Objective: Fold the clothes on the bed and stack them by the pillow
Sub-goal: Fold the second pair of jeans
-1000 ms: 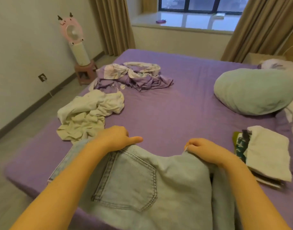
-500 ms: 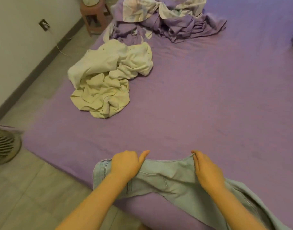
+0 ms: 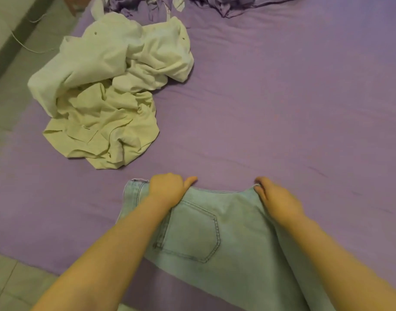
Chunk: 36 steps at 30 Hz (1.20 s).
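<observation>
Since half a second ago, the jeans [image 3: 206,234] have been drawn further onto the bed [image 3: 282,108], and more of the back pocket [image 3: 190,232] now shows flat between our forearms. We hold the waistband at both ends: our left hand [image 3: 166,190] has its grip clenched round the denim near the left corner, thumb lying along the top edge, while our right hand [image 3: 276,198] pinches the right end of the band, fingers curled over it. Motion blur softens the right fingertips, so how deep that grip goes we cannot tell for sure. The jeans lie at the near edge of the purple sheet, legs trailing off toward the lower right. Beyond our left hand, well apart from the jeans, sits a crumpled heap of cream clothes [image 3: 109,90] near the bed's left side. A purple bundle of clothes [image 3: 226,3] is cut off at the top of the view. Grey floor tiles [image 3: 10,281] show at lower left, and a thin cable [image 3: 24,46] runs along the skirting.
</observation>
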Motion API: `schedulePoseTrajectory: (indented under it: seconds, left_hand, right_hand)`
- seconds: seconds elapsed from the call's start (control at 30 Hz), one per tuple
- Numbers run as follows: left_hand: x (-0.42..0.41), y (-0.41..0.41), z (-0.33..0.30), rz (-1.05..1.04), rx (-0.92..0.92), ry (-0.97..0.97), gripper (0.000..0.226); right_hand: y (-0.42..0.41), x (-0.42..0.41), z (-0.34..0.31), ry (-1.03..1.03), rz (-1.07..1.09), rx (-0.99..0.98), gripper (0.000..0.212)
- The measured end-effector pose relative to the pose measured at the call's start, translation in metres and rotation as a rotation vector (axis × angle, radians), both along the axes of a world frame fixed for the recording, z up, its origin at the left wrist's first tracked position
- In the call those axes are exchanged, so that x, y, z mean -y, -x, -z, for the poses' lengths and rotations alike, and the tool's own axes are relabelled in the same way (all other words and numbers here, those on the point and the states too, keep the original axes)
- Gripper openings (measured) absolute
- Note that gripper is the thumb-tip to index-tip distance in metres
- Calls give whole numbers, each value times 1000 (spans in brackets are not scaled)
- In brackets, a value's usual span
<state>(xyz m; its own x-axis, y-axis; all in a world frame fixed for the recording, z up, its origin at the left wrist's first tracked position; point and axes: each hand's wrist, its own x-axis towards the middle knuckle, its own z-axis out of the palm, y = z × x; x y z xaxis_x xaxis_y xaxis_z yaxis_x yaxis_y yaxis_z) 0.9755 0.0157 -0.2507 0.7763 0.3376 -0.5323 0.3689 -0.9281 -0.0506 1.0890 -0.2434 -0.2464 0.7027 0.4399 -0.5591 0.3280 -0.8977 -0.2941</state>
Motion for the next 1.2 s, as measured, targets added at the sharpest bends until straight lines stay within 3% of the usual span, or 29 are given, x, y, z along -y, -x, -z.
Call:
schedulePoseTrajectory:
  seconds: [0.1,0.3,0.37,0.43,0.53,0.8,1.0,1.2]
  left_hand:
    - [-3,-5,17,45,84,-90,62]
    - [17,10,21,11,618,-176,44]
    - [41,12,22,106,655,-103,48]
    - [71,18,28,342,678,42,52]
    - [92,36,44,529,593,174,63]
    - [87,46,73,498,432,198,84]
    - [92,39,49,506,283,146,82]
    - [135,31,20,318,173,178,83]
  right_hand:
    - [-2,2,19,33,-1,113,33]
    - [-12,10,33,-24,-25,200,25]
    - [-16,9,35,-25,-48,216,25]
    - [-20,9,34,-15,-65,226,28]
    - [-26,10,33,-16,-78,217,31]
    - [-34,9,43,53,-226,267,38]
    - [-17,5,28,-126,-83,443,36]
    - [32,49,18,-39,-390,580,59]
